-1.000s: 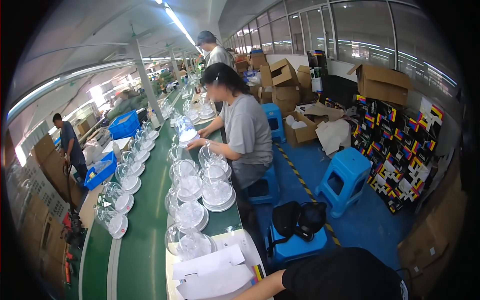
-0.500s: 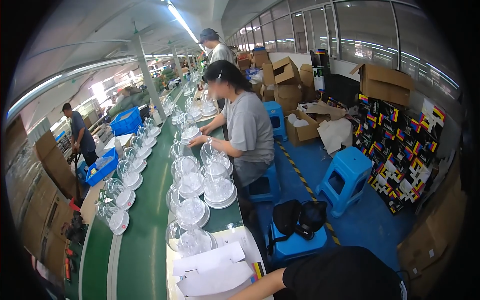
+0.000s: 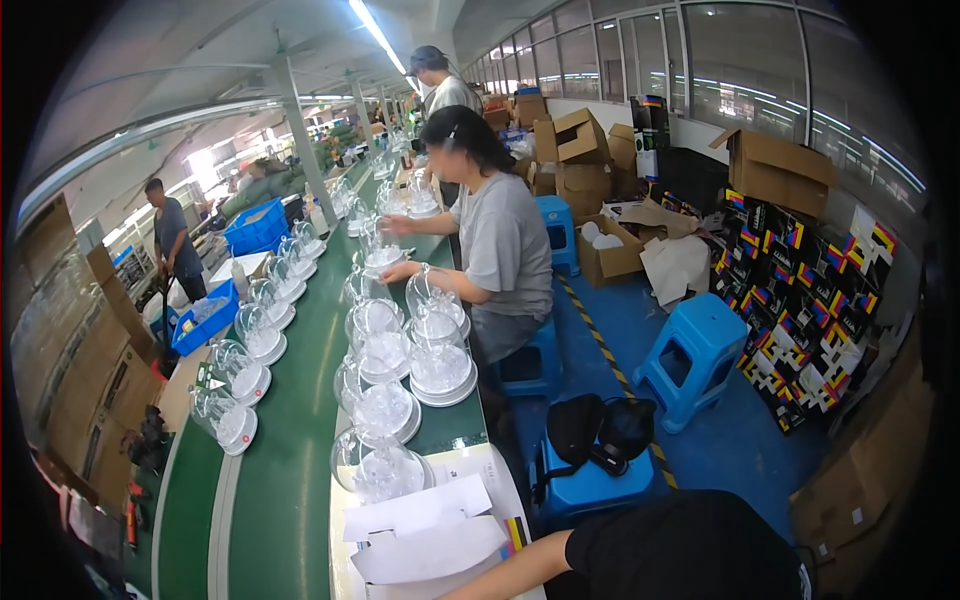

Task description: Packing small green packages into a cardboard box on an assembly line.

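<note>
Neither of my hands is in the picture. A bare forearm [image 3: 520, 570] from a black sleeve [image 3: 680, 550], apparently my right arm, reaches along the lower edge, its hand cut off. It lies nearest to an open white carton [image 3: 430, 550] with raised flaps. Just beyond the carton, clear domes on white round bases [image 3: 390, 475] stand crowded on the green bench. Another row of such domes [image 3: 236, 430] runs along the left side. Farther up, a seated person in a grey shirt [image 3: 505, 235] has hands [image 3: 400, 271] at a dome [image 3: 380, 255].
Blue stools [image 3: 690, 345] stand on the right, one bearing a black bag [image 3: 575, 435]. Cardboard boxes [image 3: 775, 170] and black printed cartons [image 3: 800, 330] are piled behind. Blue bins [image 3: 207, 320] line the left side. Another person [image 3: 172, 240] stands far left.
The seated person's farther hand has come off the dome and is raised above it. My view has shifted slightly. The black-sleeved arm stays nearly in place.
</note>
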